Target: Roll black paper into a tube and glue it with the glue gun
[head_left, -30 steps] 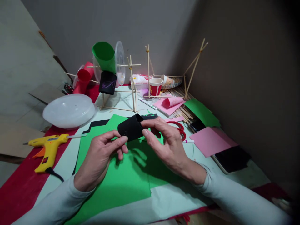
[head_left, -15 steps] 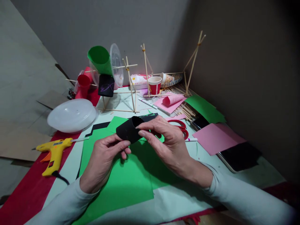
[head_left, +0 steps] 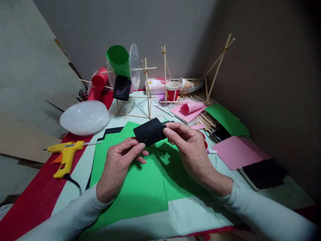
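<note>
Left hand (head_left: 120,164) and right hand (head_left: 190,150) pinch opposite ends of a rolled black paper tube (head_left: 149,132) above green paper (head_left: 135,187); loosening either pinch would probably let it unroll.

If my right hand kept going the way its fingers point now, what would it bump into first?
The right hand points left, fingertips already pinching the rolled black paper. Past that roll, the left hand holding its other end likely comes next, though depth is hard to judge.
</note>
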Motion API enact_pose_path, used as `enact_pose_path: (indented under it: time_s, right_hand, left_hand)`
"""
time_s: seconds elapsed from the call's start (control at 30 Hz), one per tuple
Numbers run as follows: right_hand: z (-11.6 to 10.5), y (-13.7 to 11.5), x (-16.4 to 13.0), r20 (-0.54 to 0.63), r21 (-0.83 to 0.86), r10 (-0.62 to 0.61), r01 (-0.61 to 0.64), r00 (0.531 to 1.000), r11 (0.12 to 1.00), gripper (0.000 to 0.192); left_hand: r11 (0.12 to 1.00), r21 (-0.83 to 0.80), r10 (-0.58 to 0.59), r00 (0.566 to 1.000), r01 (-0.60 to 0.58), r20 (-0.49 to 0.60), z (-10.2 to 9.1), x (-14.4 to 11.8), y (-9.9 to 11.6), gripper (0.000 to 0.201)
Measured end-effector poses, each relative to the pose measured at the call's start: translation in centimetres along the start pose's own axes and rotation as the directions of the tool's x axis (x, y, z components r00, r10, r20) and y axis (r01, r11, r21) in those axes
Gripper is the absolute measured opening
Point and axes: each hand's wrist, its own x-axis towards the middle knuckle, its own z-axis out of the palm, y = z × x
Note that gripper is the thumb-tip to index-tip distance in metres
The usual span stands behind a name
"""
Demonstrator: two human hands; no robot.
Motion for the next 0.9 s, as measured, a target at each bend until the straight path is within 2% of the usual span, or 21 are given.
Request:
enact_pose_path:
  time_s: [0.13, 0.27, 0.53, 0.63, 0.77, 0.9]
  right_hand:
    - [0.12, 0.1, -0.09, -0.004, -0.004, 0.03, -0.03, 1.0, 1.0, 0.006]
    - [0.2, 0.15, -0.27, 0.016, -0.018, -0.004, 0.004, 1.0, 1.0, 0.008]
    - [0.09, 0.34, -0.72, 0.044, -0.147, -0.125, 0.131, 0.991, 0.98, 0.011]
    - [0.1, 0.29, -0.8, 0.055, -0.224, -0.204, 0.212, 0.977, 0.951, 0.012]
    - [0.12, 0.0, -0.69, 0.092, -0.323, -0.305, 0.318, 0.948, 0.891, 0.015]
    - [0.11, -0.22, -0.64, 0.127, -0.352, -0.36, 0.381, 0.924, 0.855, 0.017]
  left_hand:
    - [1.0, -0.017, -0.008, 0.998, 0.007, -0.069, 0.19, -0.1, 0.47, 0.017]
    - [0.998, 0.062, 0.027, 0.993, -0.02, -0.117, 0.18, -0.39, 0.96, 0.01]
    - [0.999, 0.028, -0.02, 1.0, 0.02, -0.013, 0.01, -0.39, 0.69, 0.013]
    - [0.999, 0.033, -0.023, 0.999, 0.022, 0.036, -0.22, -0.3, 0.43, 0.028]
    - [0.999, 0.044, -0.021, 0.999, 0.02, 0.031, -0.48, -0.26, 0.3, 0.033]
    - [0.999, 0.034, -0.037, 0.999, 0.036, 0.037, -0.44, -0.19, 0.13, 0.037]
